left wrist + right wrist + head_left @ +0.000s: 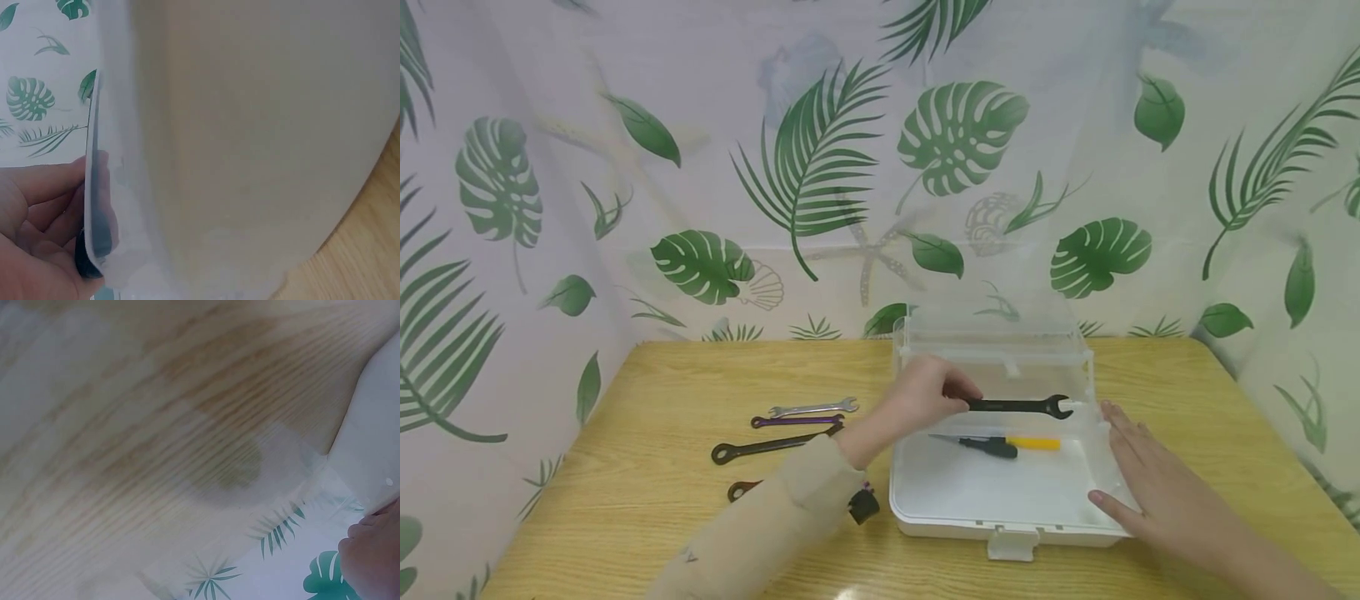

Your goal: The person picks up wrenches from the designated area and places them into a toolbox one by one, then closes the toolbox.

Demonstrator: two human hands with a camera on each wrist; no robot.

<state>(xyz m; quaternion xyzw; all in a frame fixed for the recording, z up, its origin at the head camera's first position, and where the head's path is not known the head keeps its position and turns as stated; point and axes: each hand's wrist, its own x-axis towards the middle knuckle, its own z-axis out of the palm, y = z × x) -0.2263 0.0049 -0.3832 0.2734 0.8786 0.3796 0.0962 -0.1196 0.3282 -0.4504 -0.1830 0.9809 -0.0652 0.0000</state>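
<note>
One black wrench (1018, 406) is in hand, pinched at its handle end by the left hand (925, 396) and held just above the open clear plastic box (1000, 508). Its long axis runs almost level, left to right across the box, with the open-jawed head pointing right, towards the box's right wall. Below it on the box floor lie a screwdriver with a yellow handle (1033, 443) and a dark-handled tool (992, 447), roughly parallel to the wrench. To set it down cleanly, it seems best to keep the wrench level and parallel with those two, lowering it into the bare floor behind them so the head clears the right wall. The right hand (1150, 475) lies flat with straight fingers along the box's right side, steadying it. To the left, on the wooden table (647, 517), a silver wrench (812, 408), a purple wrench (796, 421), a long dark wrench (775, 444) and a brownish one (742, 489), partly hidden by the sleeve (775, 521), lie well apart from the box.
</note>
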